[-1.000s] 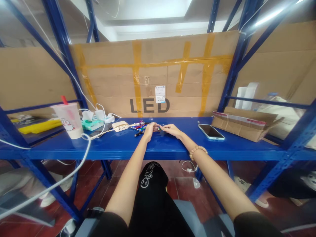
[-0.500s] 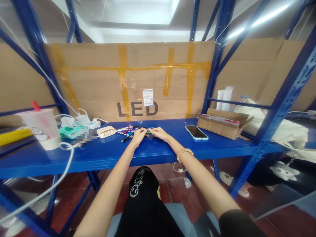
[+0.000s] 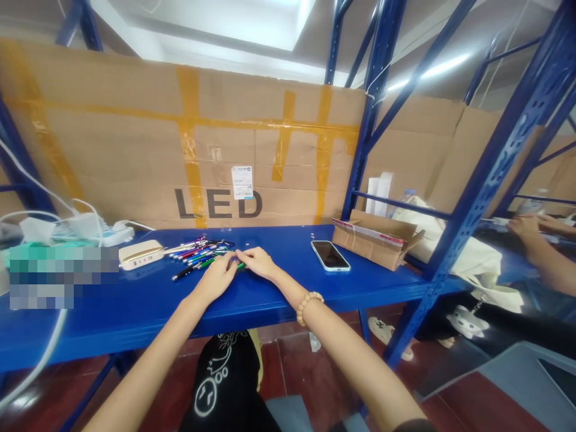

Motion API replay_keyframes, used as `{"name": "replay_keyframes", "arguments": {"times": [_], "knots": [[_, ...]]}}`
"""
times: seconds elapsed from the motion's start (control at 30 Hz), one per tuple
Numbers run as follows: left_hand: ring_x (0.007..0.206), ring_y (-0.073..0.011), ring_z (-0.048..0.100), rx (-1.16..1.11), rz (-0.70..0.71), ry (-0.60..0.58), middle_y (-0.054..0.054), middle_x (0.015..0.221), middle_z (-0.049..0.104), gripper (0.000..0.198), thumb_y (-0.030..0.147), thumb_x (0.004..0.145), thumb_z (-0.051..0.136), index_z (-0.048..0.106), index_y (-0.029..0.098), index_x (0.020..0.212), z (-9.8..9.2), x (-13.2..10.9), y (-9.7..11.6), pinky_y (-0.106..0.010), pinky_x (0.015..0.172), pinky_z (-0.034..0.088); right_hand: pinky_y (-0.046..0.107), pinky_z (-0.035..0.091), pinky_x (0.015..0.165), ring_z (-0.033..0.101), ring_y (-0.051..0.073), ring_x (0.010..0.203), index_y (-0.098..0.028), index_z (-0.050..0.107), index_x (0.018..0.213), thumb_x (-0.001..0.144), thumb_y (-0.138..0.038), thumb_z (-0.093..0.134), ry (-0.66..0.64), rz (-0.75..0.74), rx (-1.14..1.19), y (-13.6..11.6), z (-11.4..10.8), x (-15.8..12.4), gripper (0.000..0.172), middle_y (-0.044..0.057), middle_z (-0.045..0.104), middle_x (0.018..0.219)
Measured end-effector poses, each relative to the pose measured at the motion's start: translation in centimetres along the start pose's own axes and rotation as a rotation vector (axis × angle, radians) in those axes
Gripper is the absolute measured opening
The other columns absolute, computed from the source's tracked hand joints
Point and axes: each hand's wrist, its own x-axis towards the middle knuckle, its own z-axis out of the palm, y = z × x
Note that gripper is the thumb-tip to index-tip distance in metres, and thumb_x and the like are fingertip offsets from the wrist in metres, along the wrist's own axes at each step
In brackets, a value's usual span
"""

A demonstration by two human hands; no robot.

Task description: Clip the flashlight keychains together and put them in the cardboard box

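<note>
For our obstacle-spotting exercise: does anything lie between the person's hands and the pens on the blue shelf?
Nothing visible does. The left hand and right hand rest right at the pens; the phone and power bank lie off to the sides.

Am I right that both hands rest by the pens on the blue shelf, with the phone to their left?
Not quite: the head view shows the phone to their right. The left hand and right hand do rest by the pens on the shelf.
</note>
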Motion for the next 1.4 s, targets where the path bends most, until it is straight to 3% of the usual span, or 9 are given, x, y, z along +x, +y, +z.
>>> {"name": "replay_keyframes", "arguments": {"times": [0.13,0.33,0.53,0.8,0.97,1.13,1.4], "knots": [[0.094,-0.0249,0.058,0.052,-0.018,-0.009,-0.009,0.096,0.064,0.045,0.036,0.083,0.029,0.052,0.016,0.116,0.2,-0.1,-0.2,-0.038,0.080,0.045,0.025,0.038,0.070,0.059,0.016,0.081,-0.023,0.069,0.080,0.088,-0.051,0.034,-0.015,0.046,-0.089,-1.0,-0.3,-0.4,0.045,-0.002,0.067,0.077],[0.090,-0.0246,0.059,0.086,-0.080,-0.020,-0.008,0.094,0.064,0.044,0.039,0.083,0.029,0.053,0.020,0.114,0.2,-0.3,-0.2,-0.038,0.078,0.047,0.025,0.038,0.070,0.060,0.016,0.082,-0.026,0.067,0.080,0.090,-0.047,0.028,-0.036,0.031,-0.160,-1.7,-0.6,-0.7,0.046,-0.002,0.068,0.084],[0.099,-0.0263,0.057,0.117,-0.135,-0.045,-0.011,0.102,0.063,0.048,0.040,0.084,0.027,0.052,0.018,0.117,0.3,-0.3,-0.4,-0.040,0.083,0.045,0.028,0.040,0.066,0.062,0.020,0.079,-0.023,0.066,0.078,0.092,-0.045,0.021,-0.112,0.029,-0.307,-2.1,-0.7,-0.6,0.053,0.003,0.069,0.084],[0.088,-0.0274,0.061,0.198,-0.139,-0.193,-0.013,0.092,0.066,0.050,0.040,0.082,0.022,0.058,0.016,0.105,0.0,0.3,-0.2,-0.041,0.079,0.047,0.034,0.045,0.068,0.063,0.024,0.086,-0.019,0.065,0.072,0.092,-0.038,0.019,-0.306,-0.018,-0.409,-1.9,-1.6,0.5,0.054,0.007,0.069,0.091],[0.098,-0.0279,0.060,0.238,-0.174,-0.301,-0.012,0.102,0.066,0.051,0.042,0.080,0.023,0.060,0.017,0.105,-0.9,0.9,0.3,-0.040,0.081,0.047,0.040,0.047,0.074,0.062,0.027,0.094,-0.016,0.066,0.079,0.093,-0.038,0.017,-0.422,-0.023,-0.476,-2.5,-2.3,1.6,0.055,0.012,0.068,0.098],[0.096,-0.0269,0.061,0.253,-0.178,-0.448,-0.010,0.100,0.066,0.051,0.046,0.082,0.021,0.064,0.019,0.094,-2.0,2.7,0.2,-0.039,0.080,0.047,0.040,0.048,0.074,0.062,0.028,0.093,-0.013,0.065,0.084,0.090,-0.035,0.023,-0.525,0.010,-0.501,-2.6,-2.7,3.3,0.047,0.014,0.067,0.100],[0.077,-0.0224,0.063,0.175,-0.071,-0.314,-0.007,0.087,0.066,0.043,0.048,0.083,0.028,0.060,0.020,0.092,-1.0,4.4,-1.6,-0.032,0.066,0.049,0.033,0.044,0.069,0.063,0.022,0.085,-0.019,0.060,0.067,0.091,-0.038,0.021,-0.377,0.036,-0.374,-0.4,-2.6,3.3,0.050,0.005,0.068,0.087]]}}
